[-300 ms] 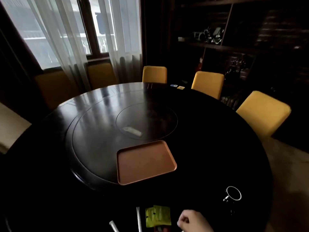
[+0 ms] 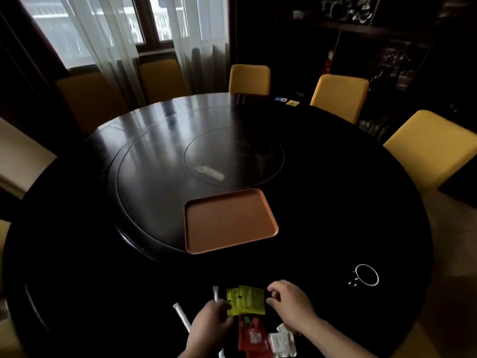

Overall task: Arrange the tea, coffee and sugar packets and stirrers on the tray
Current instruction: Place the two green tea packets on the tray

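An empty orange tray [image 2: 229, 223] lies on the raised turntable of a dark round table. Near the table's front edge lie yellow-green packets [image 2: 247, 299], red packets [image 2: 251, 337], white packets [image 2: 281, 342] and white wrapped stirrers [image 2: 180, 315]. My left hand [image 2: 209, 326] rests at the left edge of the yellow-green packets, fingers curled, touching them. My right hand [image 2: 289, 303] hovers at their right edge with fingers bent and apart. Whether either hand grips a packet is unclear.
A white wrapped item [image 2: 210, 173] lies on the turntable's inner disc. A white ring with keys [image 2: 365, 276] sits at the right. Small blue and yellow packets [image 2: 286, 101] and thin sticks [image 2: 240, 98] lie at the far edge. Yellow chairs [image 2: 338, 96] surround the table.
The view has tilted down. My left hand has come into view at the yellow-green packets, and my right hand has moved up beside them.
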`<state>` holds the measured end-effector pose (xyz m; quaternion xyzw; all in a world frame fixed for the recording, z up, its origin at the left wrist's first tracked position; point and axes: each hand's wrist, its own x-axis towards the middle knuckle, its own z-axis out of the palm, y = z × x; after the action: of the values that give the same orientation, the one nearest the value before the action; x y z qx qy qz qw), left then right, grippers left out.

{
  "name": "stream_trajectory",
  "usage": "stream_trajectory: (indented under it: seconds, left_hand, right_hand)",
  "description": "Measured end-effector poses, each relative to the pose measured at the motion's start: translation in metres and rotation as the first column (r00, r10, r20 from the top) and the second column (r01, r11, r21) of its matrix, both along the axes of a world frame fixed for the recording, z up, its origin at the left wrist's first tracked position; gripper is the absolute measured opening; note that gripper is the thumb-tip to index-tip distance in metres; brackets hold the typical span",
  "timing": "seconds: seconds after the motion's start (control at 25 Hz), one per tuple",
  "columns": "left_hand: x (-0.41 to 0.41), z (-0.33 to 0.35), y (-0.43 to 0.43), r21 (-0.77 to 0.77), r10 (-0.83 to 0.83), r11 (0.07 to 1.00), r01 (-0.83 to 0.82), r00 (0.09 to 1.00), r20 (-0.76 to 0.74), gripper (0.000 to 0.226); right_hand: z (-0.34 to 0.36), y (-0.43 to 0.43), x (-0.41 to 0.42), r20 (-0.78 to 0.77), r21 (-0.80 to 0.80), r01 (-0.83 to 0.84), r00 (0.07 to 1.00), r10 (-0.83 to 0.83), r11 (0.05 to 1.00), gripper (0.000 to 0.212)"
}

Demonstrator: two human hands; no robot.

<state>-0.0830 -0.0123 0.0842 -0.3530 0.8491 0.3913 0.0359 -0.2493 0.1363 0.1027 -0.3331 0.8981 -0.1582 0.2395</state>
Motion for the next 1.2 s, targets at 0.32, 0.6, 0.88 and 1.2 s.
stream_trajectory:
  seconds: [0.32,0.6,0.88,1.2]
  left_hand:
    - [-0.036,-0.017,-0.008,-0.317,-0.14,0.922,0.223,0.954,0.264,0.066]
    - [-0.049,-0.029,-0.011,-0.344,-0.101,0.913,0.218,0.939,0.328,0.056]
    - [-0.05,-0.034,-0.005,-0.39,0.018,0.917,0.085,0.968,0.252,0.044]
    - [-0.052,-0.037,0.004,-0.368,0.138,0.929,-0.042,0.961,0.238,0.037]
  right_hand:
    - [-0.034,-0.026,-0.004,-0.084,0.095,-0.314,0.943,0.322,0.944,0.075]
    - [-0.047,-0.026,-0.022,-0.04,0.104,-0.303,0.951,0.308,0.947,0.044]
    - [-0.051,-0.007,-0.043,0.065,0.012,-0.041,0.997,0.04,0.999,0.024]
    - [-0.051,0.002,-0.039,0.175,-0.069,0.072,0.983,-0.059,0.995,0.02]
